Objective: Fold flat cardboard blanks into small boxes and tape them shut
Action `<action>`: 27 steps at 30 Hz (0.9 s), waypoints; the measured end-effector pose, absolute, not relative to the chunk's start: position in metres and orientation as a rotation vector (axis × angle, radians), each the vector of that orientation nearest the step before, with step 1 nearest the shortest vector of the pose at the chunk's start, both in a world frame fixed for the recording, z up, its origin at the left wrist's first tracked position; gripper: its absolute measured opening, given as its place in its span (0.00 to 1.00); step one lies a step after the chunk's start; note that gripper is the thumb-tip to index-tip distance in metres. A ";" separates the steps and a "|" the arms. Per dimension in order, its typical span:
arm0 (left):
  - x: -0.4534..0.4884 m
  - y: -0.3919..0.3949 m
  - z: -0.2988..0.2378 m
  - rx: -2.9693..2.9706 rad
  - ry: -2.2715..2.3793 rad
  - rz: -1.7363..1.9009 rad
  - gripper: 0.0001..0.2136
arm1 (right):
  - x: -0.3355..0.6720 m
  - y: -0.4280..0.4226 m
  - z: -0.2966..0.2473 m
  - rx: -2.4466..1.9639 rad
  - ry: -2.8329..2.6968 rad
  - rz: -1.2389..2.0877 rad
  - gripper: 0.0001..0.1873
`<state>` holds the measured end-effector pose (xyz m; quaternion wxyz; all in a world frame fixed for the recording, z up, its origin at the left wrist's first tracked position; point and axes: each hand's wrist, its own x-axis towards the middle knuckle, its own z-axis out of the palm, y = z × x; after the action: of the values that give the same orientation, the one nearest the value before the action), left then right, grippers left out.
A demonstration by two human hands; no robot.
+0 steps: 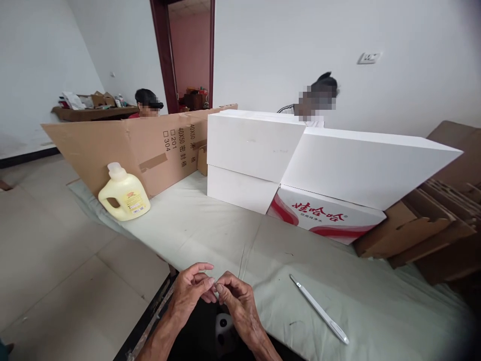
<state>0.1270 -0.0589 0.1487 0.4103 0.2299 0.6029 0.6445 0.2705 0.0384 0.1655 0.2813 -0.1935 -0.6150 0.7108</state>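
My left hand [193, 287] and my right hand [236, 300] meet at the near edge of the covered table, thumbs and forefingers pinched close together. Whatever sits between the fingertips, if anything, is too small to make out. The other fingers of my left hand are loosely bent, while those of my right hand curl inward. To the right of my hands, a slim white pen-like tool [319, 309] with a narrow dark tip lies slantwise on the pale green cloth [210, 233]. Neither hand touches it.
A pale yellow jug [126, 196] stands at the left edge, before a brown carton panel [161, 155]. White boxes [251, 145] and a red-and-white printed box [326, 214] line the far side. Folded cardboard [413, 225] leans at right. Two people are behind the boxes.
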 end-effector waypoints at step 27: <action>0.117 -0.068 0.172 0.888 1.676 1.764 0.21 | 0.260 0.026 0.180 -0.453 -1.716 1.853 0.21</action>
<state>0.1175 -0.0678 0.1719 0.2722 0.3300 0.6227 0.6552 0.2601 0.0255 0.1804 0.2840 -0.1692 -0.6413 0.6924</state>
